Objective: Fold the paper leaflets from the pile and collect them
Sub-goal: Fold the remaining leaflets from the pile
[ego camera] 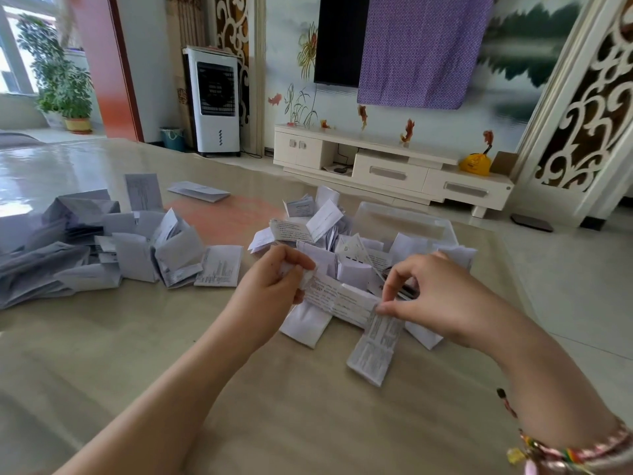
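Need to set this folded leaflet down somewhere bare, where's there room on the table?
Bare table lies between the forearms, below the leaflet that the left hand and right hand pinch. A reddish patch between the left pile and the clear bin is also free. Around the bin it is crowded.

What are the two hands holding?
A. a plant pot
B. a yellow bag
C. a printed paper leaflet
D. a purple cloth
C: the left hand and the right hand each pinch an end of one printed leaflet, just above the table.
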